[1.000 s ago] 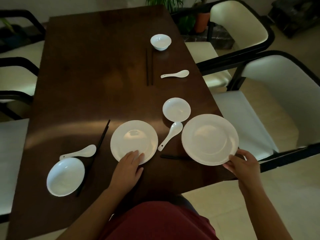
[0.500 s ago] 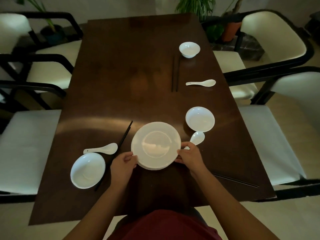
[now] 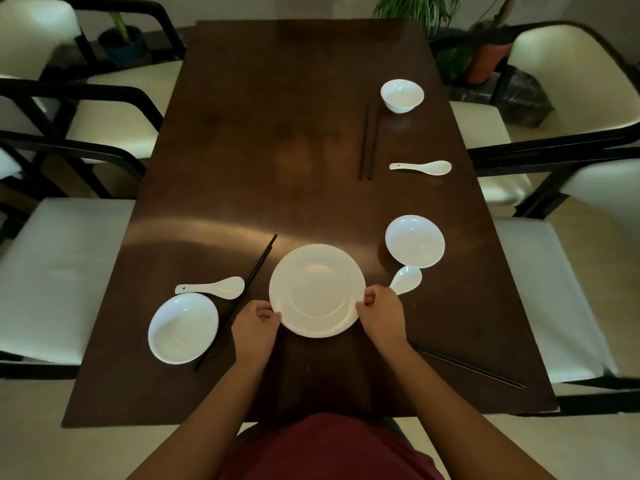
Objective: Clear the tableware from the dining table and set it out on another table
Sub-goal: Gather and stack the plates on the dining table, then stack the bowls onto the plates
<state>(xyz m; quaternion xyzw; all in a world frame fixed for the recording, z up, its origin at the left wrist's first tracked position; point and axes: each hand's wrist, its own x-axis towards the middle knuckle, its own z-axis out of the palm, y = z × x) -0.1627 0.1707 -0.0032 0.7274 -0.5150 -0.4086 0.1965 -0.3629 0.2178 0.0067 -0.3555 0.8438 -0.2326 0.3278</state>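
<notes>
Two white plates point(image 3: 317, 289) lie stacked near the front of the dark wooden dining table point(image 3: 277, 150). My left hand point(image 3: 255, 322) grips the stack's left rim and my right hand point(image 3: 382, 311) grips its right rim. A white bowl point(image 3: 183, 328) sits at the front left with a white spoon point(image 3: 214, 288) behind it. A second bowl point(image 3: 415, 240) and a spoon point(image 3: 406, 279) lie to the right of the stack. Farther back are a small deep bowl point(image 3: 402, 95) and another spoon point(image 3: 424, 167).
Black chopsticks lie left of the stack point(image 3: 254, 271), at the front right edge point(image 3: 471, 368) and at the back right point(image 3: 367, 143). Cream-cushioned chairs point(image 3: 59, 271) with black frames flank both long sides. Potted plants point(image 3: 485, 60) stand beyond the far end.
My right hand carried the right-hand plate over and set it on the left plate. Both hands now hold the stack's rims. The stack shows no clear movement in the last half second.
</notes>
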